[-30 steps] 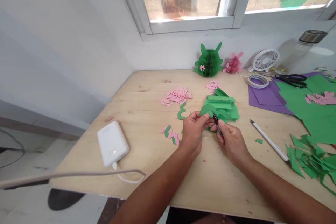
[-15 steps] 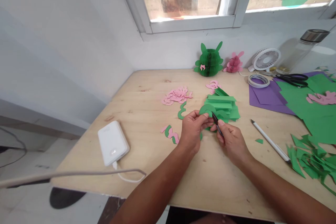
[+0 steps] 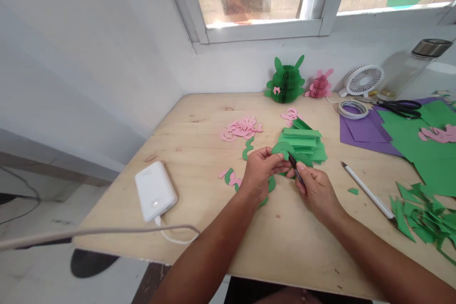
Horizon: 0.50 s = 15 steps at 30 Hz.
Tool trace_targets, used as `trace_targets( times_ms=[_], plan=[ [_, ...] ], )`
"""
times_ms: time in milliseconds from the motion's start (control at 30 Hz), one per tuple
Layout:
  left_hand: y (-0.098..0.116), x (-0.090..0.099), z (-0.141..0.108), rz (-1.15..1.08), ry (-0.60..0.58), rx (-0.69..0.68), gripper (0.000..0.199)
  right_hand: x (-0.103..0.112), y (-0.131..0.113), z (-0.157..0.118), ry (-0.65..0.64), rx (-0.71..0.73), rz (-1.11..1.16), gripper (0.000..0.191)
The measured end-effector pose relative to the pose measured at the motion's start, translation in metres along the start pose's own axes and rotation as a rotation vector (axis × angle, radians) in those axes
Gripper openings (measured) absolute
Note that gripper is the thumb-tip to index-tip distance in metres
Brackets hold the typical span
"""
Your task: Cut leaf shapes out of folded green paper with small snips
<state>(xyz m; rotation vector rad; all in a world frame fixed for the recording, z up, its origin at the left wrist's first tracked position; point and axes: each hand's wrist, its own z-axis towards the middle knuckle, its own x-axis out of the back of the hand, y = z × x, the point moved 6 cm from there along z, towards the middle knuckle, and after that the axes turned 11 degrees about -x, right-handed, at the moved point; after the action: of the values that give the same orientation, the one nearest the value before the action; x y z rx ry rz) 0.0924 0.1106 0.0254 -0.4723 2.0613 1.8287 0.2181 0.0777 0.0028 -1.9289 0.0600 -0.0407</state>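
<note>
Above the middle of the tabletop (image 3: 199, 152), the left hand (image 3: 260, 173) pinches one curved green paper arc (image 3: 283, 148) between thumb and fingers, its bow upward and its long axis running sideways. The right hand (image 3: 317, 194) pinches one slim black tool (image 3: 294, 166), tilted up-left, its tip at the arc's lower edge. One stack of green paper strips (image 3: 299, 140) lies just behind.

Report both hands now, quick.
Left hand: closed, holding a curved green paper piece.
Right hand: closed, holding a small black tool.
</note>
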Motion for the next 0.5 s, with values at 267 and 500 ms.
trace_targets(
  times_ms=[267, 500],
  plan=[
    [-0.0005, 0.0009, 0.0013, 0.027, -0.036, 0.007, 0.019, -0.0002, 0.0016, -0.0001, -0.013, -0.012, 0.010, 0.053],
    [0.0013, 0.0010, 0.0008, 0.023, -0.039, 0.011, 0.021, 0.0004, 0.0025, 0.0010, -0.002, -0.013, 0.004, 0.055]
  ],
)
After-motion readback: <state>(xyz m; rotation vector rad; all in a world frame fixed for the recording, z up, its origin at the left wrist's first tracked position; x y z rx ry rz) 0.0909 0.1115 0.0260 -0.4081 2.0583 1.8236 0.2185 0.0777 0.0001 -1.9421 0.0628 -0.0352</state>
